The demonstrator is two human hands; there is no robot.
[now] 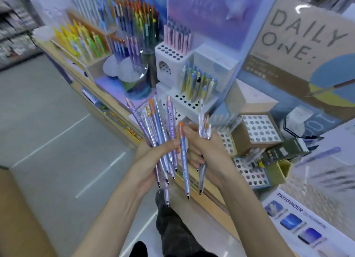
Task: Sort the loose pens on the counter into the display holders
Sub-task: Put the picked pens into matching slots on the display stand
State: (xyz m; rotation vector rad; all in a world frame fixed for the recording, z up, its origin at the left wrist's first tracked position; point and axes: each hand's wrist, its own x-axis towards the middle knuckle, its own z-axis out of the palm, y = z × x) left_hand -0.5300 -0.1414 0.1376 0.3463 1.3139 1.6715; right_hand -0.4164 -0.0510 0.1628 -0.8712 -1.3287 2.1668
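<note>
Stationery-shop displays are crowding the wooden counter (213,196), where a white perforated holder (189,104) is showing free holes. The left hand (151,160) is gripping a fanned bunch of purple pens (153,126). The right hand (209,151) is clutching a smaller bunch (204,126) and pinching an orange-capped blue pen (184,166). Drawing it straight out, then lowering it tip-first among matching colours, looks wisest.

Fan of lilac pens (170,120), tips down, in left hand (153,158), near white perforated holders (187,103)
</note>
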